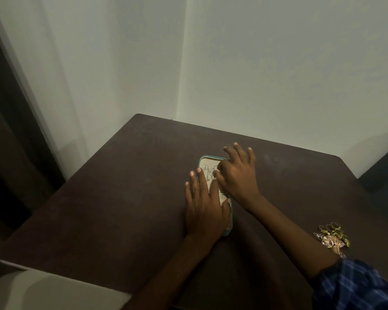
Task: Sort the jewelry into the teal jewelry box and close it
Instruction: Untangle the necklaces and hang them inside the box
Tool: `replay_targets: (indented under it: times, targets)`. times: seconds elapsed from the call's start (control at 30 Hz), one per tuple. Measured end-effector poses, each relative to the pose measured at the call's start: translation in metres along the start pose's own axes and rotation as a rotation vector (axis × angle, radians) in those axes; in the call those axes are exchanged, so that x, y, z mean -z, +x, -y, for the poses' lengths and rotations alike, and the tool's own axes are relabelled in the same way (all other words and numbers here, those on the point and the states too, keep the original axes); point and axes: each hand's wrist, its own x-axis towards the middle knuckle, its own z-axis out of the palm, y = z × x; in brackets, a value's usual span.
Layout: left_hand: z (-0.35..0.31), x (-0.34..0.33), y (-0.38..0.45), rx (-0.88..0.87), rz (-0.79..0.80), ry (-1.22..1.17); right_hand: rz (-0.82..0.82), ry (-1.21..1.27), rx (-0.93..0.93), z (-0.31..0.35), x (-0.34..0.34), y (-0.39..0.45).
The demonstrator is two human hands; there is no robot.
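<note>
Fingers of the left hand (203, 206) lie straight and slightly spread, palm down, across the near half of the teal jewelry box (231, 217). This reads as a steadying press, so the box does not slide on the dark table (121, 198) while the other hand works.

Right hand (238, 175) reaches over the far half of the box. Its outer fingers are spread and lifted past the far rim. Thumb and forefinger bend down toward the pale lining; whether they pinch a piece cannot be told from this view.

Thin silvery pieces (207, 173) lie on the pale lining at the far end, between the two hands. Their exact type is too small to tell.

Box position: flat on the table, near the middle, long axis running away from the person, interior exposed. No lid can be made out.

A cluster of gold-toned jewelry (332, 237) sits well apart at the right edge of the table, beside the right forearm and its blue plaid sleeve (354, 285).

Assessment: sorting is under way and unfinished; closing is not yet due.
</note>
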Motion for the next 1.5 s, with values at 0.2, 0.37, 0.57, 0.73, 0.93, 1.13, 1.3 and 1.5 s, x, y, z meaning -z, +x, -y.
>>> replay_targets:
  times: [0.2,0.37,0.57,0.73,0.93,1.13,1.3,1.5]
  targets:
    - [0.000,0.000,-0.001,-0.004,-0.002,0.007,0.012,-0.033,0.004,0.002,-0.004,0.001]
    - [0.000,0.000,0.000,-0.003,-0.007,0.007,0.020,-0.046,0.055,0.002,-0.007,0.003]
    - [0.000,0.002,0.000,-0.001,0.016,0.027,-0.026,-0.013,0.040,-0.006,-0.005,0.011]
    - [0.000,0.002,0.000,0.006,0.020,0.024,-0.037,-0.090,0.080,-0.008,-0.005,0.016]
    - [0.001,0.001,0.001,-0.001,0.033,0.026,-0.020,-0.165,0.093,-0.004,-0.005,0.019]
    - [0.000,0.003,0.001,-0.004,0.030,0.034,-0.026,-0.110,0.015,-0.007,-0.003,0.018]
    - [0.000,0.001,0.000,-0.007,0.019,0.021,-0.028,-0.032,-0.037,-0.008,-0.001,0.014]
    - [0.001,0.000,0.000,-0.002,0.008,0.000,-0.004,0.072,-0.092,-0.009,0.000,0.010]
